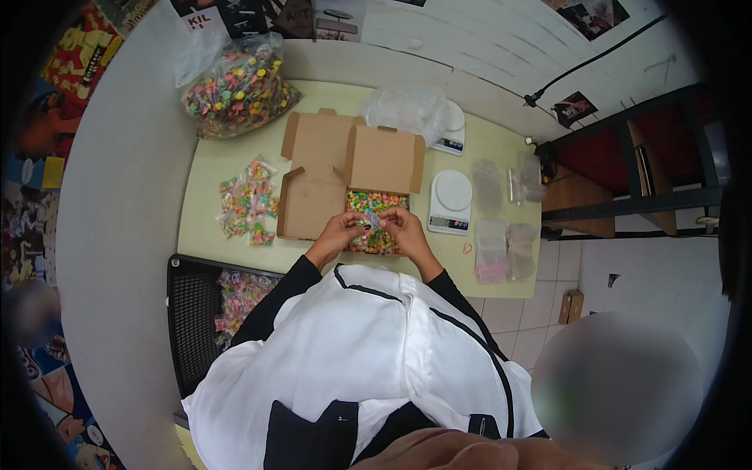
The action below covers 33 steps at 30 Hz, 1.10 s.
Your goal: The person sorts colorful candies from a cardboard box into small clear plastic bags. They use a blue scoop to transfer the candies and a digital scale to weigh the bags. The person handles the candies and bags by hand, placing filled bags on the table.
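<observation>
My left hand point(341, 233) and my right hand point(404, 231) pinch a small clear plastic bag point(372, 218) between them, above a cardboard box point(385, 158) with its lid raised. Colourful small candies point(382, 242) fill that box. Whether the bag holds anything is hard to tell. Left of it lies another opened cardboard box point(314, 202), its inside bare where visible. A group of small filled candy bags point(249, 200) rests on the table further left. To the right stands a white digital kitchen scale point(450, 200).
A large bag of candies point(241, 88) stands at the back left. Behind the boxes are a crumpled plastic bag point(405, 111) and a second scale point(452, 144). Flat clear bags point(492, 249) lie right. A black crate point(197, 329) with filled bags is at lower left.
</observation>
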Each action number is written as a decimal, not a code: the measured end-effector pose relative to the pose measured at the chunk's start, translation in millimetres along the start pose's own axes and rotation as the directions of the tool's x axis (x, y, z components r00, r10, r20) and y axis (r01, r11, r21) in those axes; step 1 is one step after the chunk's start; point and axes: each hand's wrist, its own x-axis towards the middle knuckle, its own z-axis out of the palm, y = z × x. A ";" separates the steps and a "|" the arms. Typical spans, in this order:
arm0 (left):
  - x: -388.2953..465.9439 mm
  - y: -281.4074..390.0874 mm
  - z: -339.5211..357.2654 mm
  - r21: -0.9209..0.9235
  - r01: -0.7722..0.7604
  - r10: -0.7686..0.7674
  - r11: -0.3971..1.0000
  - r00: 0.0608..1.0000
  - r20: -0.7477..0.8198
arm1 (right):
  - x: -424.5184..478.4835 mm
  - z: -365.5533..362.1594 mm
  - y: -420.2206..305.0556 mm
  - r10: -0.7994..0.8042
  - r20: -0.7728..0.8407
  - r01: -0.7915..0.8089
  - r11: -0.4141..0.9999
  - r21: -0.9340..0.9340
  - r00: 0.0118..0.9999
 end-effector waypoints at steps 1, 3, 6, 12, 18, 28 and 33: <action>1.3 -2.5 -0.3 -0.005 0.003 -0.003 1.000 1.000 -0.005 | 0.2 0.0 0.8 0.015 0.003 -0.015 0.999 0.036 1.000; 3.5 -4.2 0.5 -0.014 0.010 -0.010 1.000 1.000 -0.013 | 0.2 0.2 1.4 0.044 0.007 -0.045 0.993 0.109 0.999; 3.6 -2.5 1.5 -0.009 0.090 -0.090 0.996 0.991 -0.098 | -2.1 3.3 -1.2 -0.016 -0.001 0.016 0.990 0.138 1.000; 3.8 -3.1 2.2 0.055 0.033 -0.027 0.998 0.995 -0.097 | -2.1 4.6 5.4 0.038 0.054 -0.045 0.991 0.127 0.998; -5.0 3.4 -5.6 0.005 -0.058 0.059 0.998 0.996 -0.069 | -4.4 7.2 4.7 -0.030 0.031 0.026 0.994 0.106 0.999; -4.1 17.8 19.5 0.352 -0.085 0.104 0.932 0.994 -0.038 | -20.4 -3.9 -18.5 0.176 0.006 -0.173 0.973 -0.155 0.984; 14.4 -4.9 5.9 0.282 -0.229 0.273 0.932 0.953 -0.129 | -9.6 -68.2 21.8 -0.130 -0.380 0.052 0.977 -0.209 0.916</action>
